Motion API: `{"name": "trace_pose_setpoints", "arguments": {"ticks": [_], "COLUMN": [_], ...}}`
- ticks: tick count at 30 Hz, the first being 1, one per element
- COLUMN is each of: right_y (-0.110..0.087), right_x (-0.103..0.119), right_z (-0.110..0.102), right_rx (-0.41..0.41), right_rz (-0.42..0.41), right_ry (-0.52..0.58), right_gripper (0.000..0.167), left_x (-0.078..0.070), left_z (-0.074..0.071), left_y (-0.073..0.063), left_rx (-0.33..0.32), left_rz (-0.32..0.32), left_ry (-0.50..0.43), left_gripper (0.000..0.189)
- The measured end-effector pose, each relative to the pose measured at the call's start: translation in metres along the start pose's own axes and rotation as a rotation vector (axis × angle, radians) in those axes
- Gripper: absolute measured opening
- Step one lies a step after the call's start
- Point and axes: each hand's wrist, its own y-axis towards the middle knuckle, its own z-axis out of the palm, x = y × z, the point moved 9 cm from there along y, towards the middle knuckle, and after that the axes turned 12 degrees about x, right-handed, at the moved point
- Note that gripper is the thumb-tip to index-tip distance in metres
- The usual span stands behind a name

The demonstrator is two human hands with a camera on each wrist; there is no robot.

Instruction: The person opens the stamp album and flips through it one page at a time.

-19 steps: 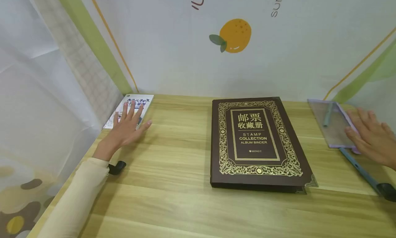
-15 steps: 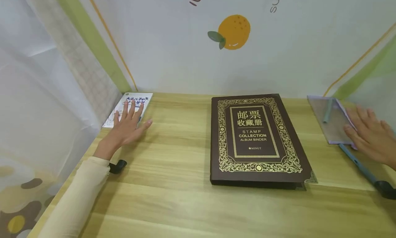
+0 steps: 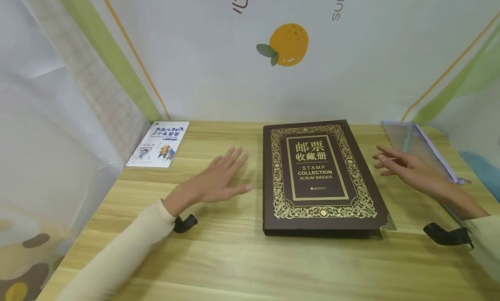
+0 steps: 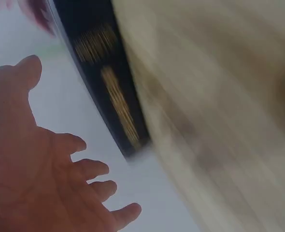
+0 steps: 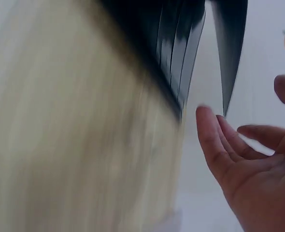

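Note:
A dark brown stamp album binder (image 3: 319,179) with gold ornament lies closed on the table, its cover slightly raised along the right side. My left hand (image 3: 212,179) hovers to its left with fingers spread, apart from it. In the left wrist view the album's spine (image 4: 104,77) shows gold lettering beyond the open left hand (image 4: 46,164). My right hand (image 3: 414,170) is just off the album's right edge, fingers loosely bent and holding nothing. The right wrist view has the pages (image 5: 178,53) under the lifted cover, near the fingertips of the right hand (image 5: 258,169).
A white picture booklet (image 3: 158,144) lies at the table's back left corner. At the back right, a transparent zip pouch (image 3: 425,149) with a purple edge has a greenish stick-like item (image 3: 407,137) in it. A printed cloth (image 3: 218,75) hangs behind the table (image 3: 218,257).
My left hand has moved right, from over the booklet toward the album. My right hand has moved left, from beside the pouch to near the album's right edge.

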Motion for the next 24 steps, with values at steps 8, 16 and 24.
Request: {"name": "trace_pose_setpoints", "arguments": {"ticks": [8,16,24], "right_y": [0.011,0.018,0.019], "right_x": [0.005,0.010,0.012], "right_z": [0.033,0.045,0.039], "right_rx": [0.166,0.183,0.129], "right_rz": [0.108,0.039,0.030], "right_ry": [0.285,0.520,0.627], "right_gripper": [0.066,0.070,0.073], "left_x": [-0.089,-0.107,-0.106], "left_z": [0.022,0.031,0.030], "left_y": [0.024,0.027,0.021], "left_rx": [0.075,0.103,0.106], "left_rz": [0.224,0.250,0.254], "left_ry": [0.176,0.240,0.219], "left_gripper": [0.096,0.096,0.095]}}
